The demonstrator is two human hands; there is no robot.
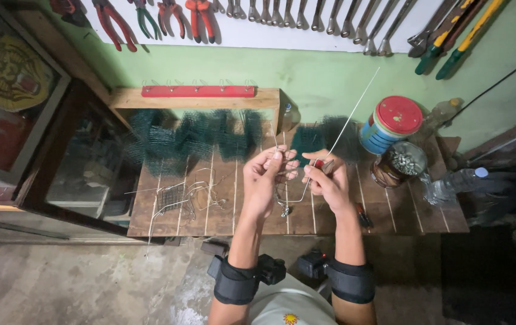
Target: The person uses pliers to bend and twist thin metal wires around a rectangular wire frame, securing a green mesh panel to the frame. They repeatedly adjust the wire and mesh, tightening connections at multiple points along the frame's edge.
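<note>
My left hand (265, 180) and my right hand (325, 179) are raised together over a slatted wooden workbench (222, 210). Both pinch a thin metal wire (354, 108) that runs up and to the right from my right hand toward the wall. A bent section of the same wire (291, 198) loops down between the hands. My right hand also seems to hold a small red-handled tool (320, 164), mostly hidden by the fingers. A black band sits on each forearm.
Dark green mesh (192, 135) lies along the back of the bench. Bent wire pieces (180, 195) lie at the left. A red-lidded can (391, 123), a jar of small metal parts (399, 162) and a plastic bottle (453, 180) stand at the right. Pliers and wrenches hang on the wall.
</note>
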